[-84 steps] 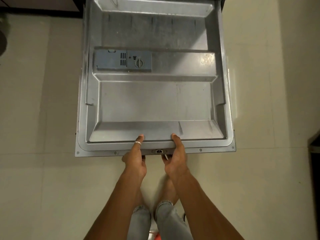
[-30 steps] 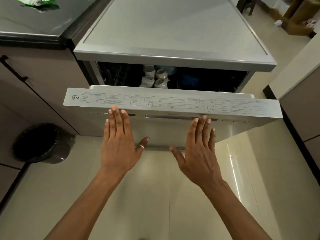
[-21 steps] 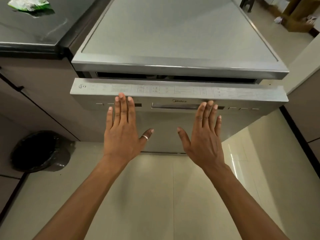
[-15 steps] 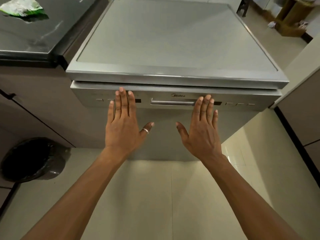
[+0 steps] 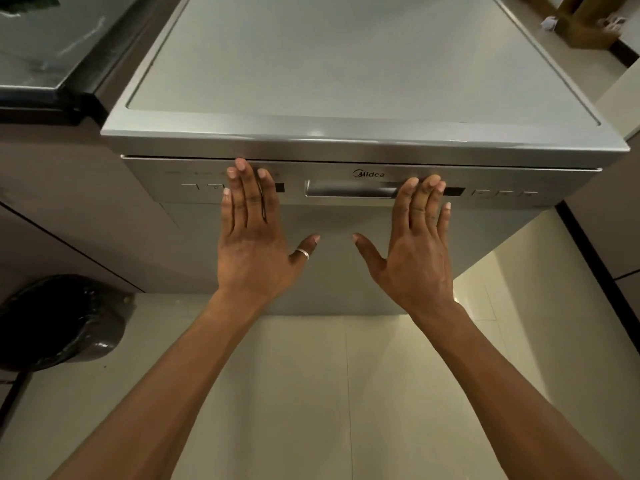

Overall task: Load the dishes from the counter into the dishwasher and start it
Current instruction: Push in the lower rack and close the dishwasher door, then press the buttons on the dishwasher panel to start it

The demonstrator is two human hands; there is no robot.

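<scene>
left hand point(image 5: 252, 244) and right hand point(image 5: 415, 247) flat, fingers spread, holding nothing, palms on dishwasher door point(image 5: 332, 258) | door brushed silver steel, shut flush under smooth grey top | beside dark tabletop point(image 5: 45, 53)

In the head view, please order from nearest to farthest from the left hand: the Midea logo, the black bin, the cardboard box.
From the left hand:
1. Midea logo, on the door above and to its right.
2. Black bin, on the floor at the left.
3. Cardboard box, far top right.
</scene>
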